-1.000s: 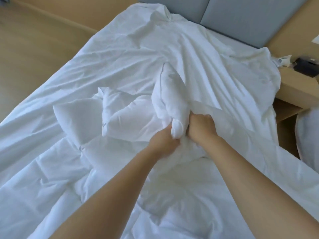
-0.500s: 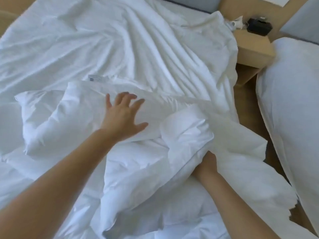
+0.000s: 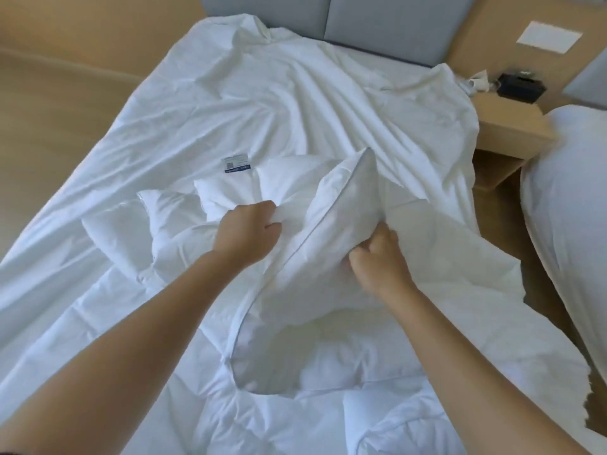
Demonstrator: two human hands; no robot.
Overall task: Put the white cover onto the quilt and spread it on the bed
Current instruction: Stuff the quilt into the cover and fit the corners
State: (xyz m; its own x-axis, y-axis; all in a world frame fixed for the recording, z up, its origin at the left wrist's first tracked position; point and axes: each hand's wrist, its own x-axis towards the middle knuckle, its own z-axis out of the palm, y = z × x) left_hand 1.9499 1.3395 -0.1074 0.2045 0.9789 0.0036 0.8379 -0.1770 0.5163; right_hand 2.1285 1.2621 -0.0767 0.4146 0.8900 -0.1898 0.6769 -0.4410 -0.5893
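Observation:
The thin white cover [image 3: 279, 103] lies wrinkled across the bed, up to the grey headboard. A puffy white quilt [image 3: 170, 218] is bunched in the middle and near part of the bed, with a small printed label [image 3: 237, 163] at its far edge. One quilt corner [image 3: 345, 205] stands up as a peak with piped edging. My left hand [image 3: 248, 233] grips a fold of the quilt left of that peak. My right hand [image 3: 377, 257] grips the fabric at the peak's right side, where a flap of the cover [image 3: 460, 257] drapes over the bed's right edge.
A wooden bedside table [image 3: 512, 126] stands at the right of the headboard [image 3: 394, 24], with a black box [image 3: 520, 86] and a small white item on it. A second white bed [image 3: 565, 198] lies at the far right. A narrow strip of wooden floor runs between the two beds.
My left hand, flat and open on the quilt half a second ago, now grips a fold. My right hand has come up from under the fabric and holds the raised corner. The view swung back left.

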